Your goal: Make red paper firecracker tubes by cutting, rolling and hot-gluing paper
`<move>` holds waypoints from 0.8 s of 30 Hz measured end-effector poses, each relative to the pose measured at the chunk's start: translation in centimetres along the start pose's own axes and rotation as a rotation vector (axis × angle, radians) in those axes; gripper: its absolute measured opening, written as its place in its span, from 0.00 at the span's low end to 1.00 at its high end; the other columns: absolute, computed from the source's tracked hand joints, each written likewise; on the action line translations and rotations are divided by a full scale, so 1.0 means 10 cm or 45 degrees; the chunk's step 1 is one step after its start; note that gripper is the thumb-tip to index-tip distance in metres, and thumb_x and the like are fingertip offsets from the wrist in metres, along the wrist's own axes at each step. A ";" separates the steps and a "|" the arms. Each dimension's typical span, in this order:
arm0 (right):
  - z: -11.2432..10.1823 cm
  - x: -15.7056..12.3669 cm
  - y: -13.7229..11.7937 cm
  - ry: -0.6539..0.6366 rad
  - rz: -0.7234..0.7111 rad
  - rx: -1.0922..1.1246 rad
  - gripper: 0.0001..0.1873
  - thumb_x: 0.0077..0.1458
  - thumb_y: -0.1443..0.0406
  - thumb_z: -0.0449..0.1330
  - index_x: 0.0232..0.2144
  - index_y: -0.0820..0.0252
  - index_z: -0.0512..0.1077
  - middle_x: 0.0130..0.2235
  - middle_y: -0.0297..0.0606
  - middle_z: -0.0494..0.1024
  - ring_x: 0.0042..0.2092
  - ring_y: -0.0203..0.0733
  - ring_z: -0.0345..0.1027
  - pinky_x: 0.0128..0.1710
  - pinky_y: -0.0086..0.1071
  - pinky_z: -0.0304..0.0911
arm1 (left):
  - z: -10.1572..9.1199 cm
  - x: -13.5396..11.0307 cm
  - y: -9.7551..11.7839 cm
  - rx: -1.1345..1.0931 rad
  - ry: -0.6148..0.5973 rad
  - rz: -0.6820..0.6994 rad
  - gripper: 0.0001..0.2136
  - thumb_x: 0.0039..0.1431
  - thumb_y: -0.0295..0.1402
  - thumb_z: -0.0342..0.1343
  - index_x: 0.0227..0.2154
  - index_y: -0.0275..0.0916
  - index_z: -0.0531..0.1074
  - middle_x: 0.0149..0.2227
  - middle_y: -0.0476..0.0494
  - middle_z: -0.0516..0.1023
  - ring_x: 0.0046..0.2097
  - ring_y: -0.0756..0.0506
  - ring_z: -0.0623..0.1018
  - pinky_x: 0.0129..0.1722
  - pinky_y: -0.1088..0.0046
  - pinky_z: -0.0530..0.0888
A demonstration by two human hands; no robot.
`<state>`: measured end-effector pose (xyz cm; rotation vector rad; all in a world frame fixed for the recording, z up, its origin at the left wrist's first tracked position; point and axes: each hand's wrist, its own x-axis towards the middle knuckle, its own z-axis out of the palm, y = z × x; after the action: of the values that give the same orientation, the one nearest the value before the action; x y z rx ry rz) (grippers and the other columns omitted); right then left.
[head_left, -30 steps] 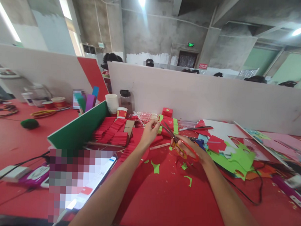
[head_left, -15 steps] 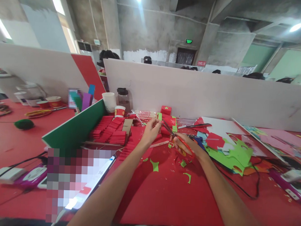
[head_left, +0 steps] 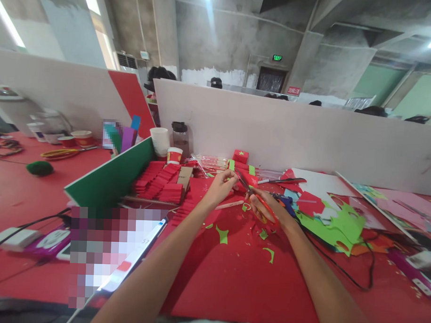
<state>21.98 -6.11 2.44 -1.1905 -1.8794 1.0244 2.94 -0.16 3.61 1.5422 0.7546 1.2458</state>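
My right hand (head_left: 274, 211) grips a pair of scissors (head_left: 243, 182) by their red-orange handles, blades pointing up and to the left. Just beside the blade tips, my left hand (head_left: 220, 186) is closed in a pinch; whatever lies between its fingertips is too small to make out. Below the hands, bright green paper scraps (head_left: 223, 235) lie on the red tabletop (head_left: 232, 284). Behind them are a red box with a star (head_left: 240, 156) and red and green paper pieces, partly hidden by my fingers.
Stacks of folded red pieces (head_left: 153, 180) stand left of my left hand, by a green divider (head_left: 111, 172). A lit phone (head_left: 127, 267) lies by my left forearm. Cut green paper (head_left: 335, 222) and a black cable (head_left: 352, 282) lie right. Paper cups (head_left: 159, 140) and a bottle (head_left: 181, 139) stand behind.
The view has shifted slightly, so the scene sits a little further right. Both hands keep nearly the same pose, with the scissors still in the right hand.
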 end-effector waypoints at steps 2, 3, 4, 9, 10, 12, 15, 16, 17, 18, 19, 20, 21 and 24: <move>-0.01 0.00 0.01 0.012 0.017 -0.006 0.27 0.57 0.43 0.55 0.45 0.58 0.66 0.25 0.29 0.66 0.20 0.33 0.61 0.17 0.26 0.57 | -0.01 0.00 -0.01 0.015 -0.017 -0.004 0.06 0.54 0.34 0.53 0.26 0.38 0.66 0.23 0.53 0.70 0.26 0.52 0.73 0.29 0.77 0.71; -0.01 0.00 0.01 0.012 0.019 -0.014 0.27 0.56 0.43 0.55 0.45 0.58 0.67 0.25 0.30 0.67 0.20 0.33 0.61 0.17 0.26 0.57 | -0.01 0.00 -0.01 0.025 -0.023 -0.002 0.06 0.54 0.34 0.53 0.26 0.38 0.66 0.23 0.53 0.70 0.26 0.52 0.73 0.29 0.77 0.71; -0.02 0.00 0.01 0.011 0.018 -0.025 0.27 0.56 0.43 0.55 0.45 0.58 0.67 0.24 0.30 0.67 0.20 0.34 0.62 0.17 0.27 0.58 | -0.01 0.00 -0.02 0.036 -0.030 0.002 0.06 0.54 0.33 0.53 0.26 0.38 0.66 0.23 0.52 0.70 0.26 0.51 0.73 0.29 0.76 0.71; -0.03 0.01 0.02 0.000 0.010 -0.049 0.26 0.57 0.43 0.55 0.44 0.58 0.67 0.24 0.31 0.67 0.20 0.36 0.62 0.17 0.28 0.57 | -0.02 0.00 -0.02 0.062 -0.052 0.027 0.06 0.55 0.34 0.53 0.25 0.38 0.67 0.22 0.52 0.70 0.26 0.51 0.73 0.29 0.76 0.70; -0.03 0.01 0.02 0.002 0.009 -0.047 0.27 0.56 0.43 0.55 0.44 0.58 0.67 0.24 0.31 0.67 0.20 0.35 0.62 0.17 0.28 0.57 | -0.02 0.00 -0.02 0.067 -0.051 0.030 0.06 0.55 0.33 0.53 0.25 0.38 0.67 0.22 0.52 0.70 0.26 0.51 0.73 0.29 0.76 0.70; -0.02 0.01 0.03 0.014 0.002 -0.045 0.27 0.57 0.43 0.55 0.45 0.58 0.66 0.25 0.31 0.66 0.20 0.35 0.61 0.16 0.27 0.57 | -0.02 0.00 -0.02 0.080 -0.043 0.033 0.06 0.55 0.33 0.52 0.25 0.38 0.67 0.22 0.52 0.70 0.26 0.51 0.73 0.29 0.76 0.70; -0.02 0.01 0.05 0.004 -0.001 -0.047 0.26 0.57 0.43 0.55 0.45 0.57 0.66 0.25 0.31 0.66 0.19 0.34 0.60 0.16 0.27 0.56 | -0.02 0.00 -0.02 0.095 -0.040 0.037 0.06 0.55 0.33 0.52 0.25 0.38 0.67 0.22 0.52 0.70 0.26 0.51 0.73 0.29 0.76 0.69; -0.02 0.01 0.05 -0.002 -0.004 -0.048 0.26 0.57 0.43 0.55 0.45 0.57 0.66 0.25 0.30 0.65 0.19 0.34 0.60 0.15 0.27 0.56 | -0.02 0.00 -0.01 0.097 -0.041 0.039 0.06 0.55 0.33 0.52 0.25 0.38 0.67 0.22 0.52 0.70 0.26 0.51 0.73 0.29 0.76 0.69; -0.02 0.02 0.06 -0.008 -0.008 -0.049 0.26 0.57 0.44 0.55 0.45 0.57 0.66 0.25 0.30 0.65 0.19 0.35 0.60 0.15 0.28 0.56 | -0.02 0.00 -0.01 0.099 -0.041 0.041 0.06 0.55 0.33 0.52 0.25 0.38 0.67 0.22 0.52 0.70 0.26 0.51 0.73 0.29 0.76 0.69; -0.03 0.02 0.06 -0.011 -0.014 -0.051 0.26 0.57 0.44 0.54 0.45 0.56 0.66 0.24 0.30 0.65 0.19 0.35 0.60 0.15 0.28 0.56 | -0.01 0.00 -0.01 0.101 -0.040 0.045 0.06 0.55 0.33 0.52 0.25 0.38 0.67 0.22 0.53 0.70 0.26 0.51 0.72 0.29 0.76 0.69; -0.03 0.02 0.07 -0.009 -0.020 -0.054 0.25 0.57 0.44 0.54 0.46 0.56 0.66 0.24 0.30 0.65 0.19 0.35 0.60 0.16 0.28 0.56 | -0.01 0.00 0.00 0.103 -0.038 0.049 0.06 0.55 0.32 0.52 0.25 0.38 0.67 0.22 0.53 0.70 0.26 0.51 0.72 0.29 0.76 0.69; -0.03 0.02 0.07 -0.003 -0.025 -0.059 0.25 0.58 0.44 0.54 0.46 0.56 0.66 0.24 0.30 0.65 0.19 0.35 0.60 0.16 0.28 0.56 | -0.01 -0.01 0.01 0.105 -0.034 0.053 0.06 0.55 0.32 0.52 0.25 0.38 0.67 0.22 0.53 0.70 0.26 0.51 0.72 0.29 0.76 0.69; -0.03 0.02 0.07 0.002 -0.027 -0.064 0.25 0.58 0.44 0.54 0.46 0.57 0.66 0.24 0.30 0.66 0.19 0.35 0.61 0.16 0.28 0.56 | -0.01 -0.01 0.01 0.109 -0.033 0.056 0.06 0.55 0.32 0.52 0.25 0.38 0.67 0.22 0.53 0.70 0.26 0.51 0.72 0.29 0.76 0.69; -0.03 0.02 0.07 0.009 -0.031 -0.081 0.25 0.58 0.44 0.54 0.45 0.58 0.66 0.25 0.30 0.66 0.20 0.35 0.61 0.16 0.27 0.56 | 0.00 -0.02 0.03 0.123 -0.031 0.060 0.05 0.55 0.32 0.52 0.25 0.37 0.67 0.22 0.53 0.70 0.26 0.51 0.72 0.29 0.76 0.68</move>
<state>22.43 -5.62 1.95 -1.2027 -1.9291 0.9524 2.80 -0.41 3.81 1.6588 0.7762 1.2379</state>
